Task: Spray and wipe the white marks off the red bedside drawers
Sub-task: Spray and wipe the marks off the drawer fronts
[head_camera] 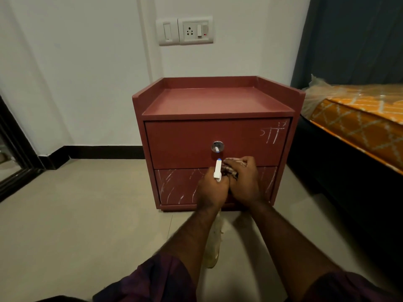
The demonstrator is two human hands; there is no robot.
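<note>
The red bedside drawers (185,138) stand against the white wall, with a round metal lock on the upper drawer. White chalk marks (272,134) sit at the upper drawer's right corner, and more white streaks (174,186) cover the lower drawer. My left hand (210,190) grips a spray bottle (217,171) by its neck, white nozzle pointing up toward the drawers; the pale bottle body hangs below my wrist. My right hand (245,182) holds a bunched patterned cloth (232,165) right beside the nozzle. Both hands are in front of the lower drawer.
A bed with an orange patterned mattress (359,118) stands close on the right. A switch and socket panel (185,30) is on the wall above. A dark door frame (13,144) is at the left. Beige tiled floor (87,203) lies in front.
</note>
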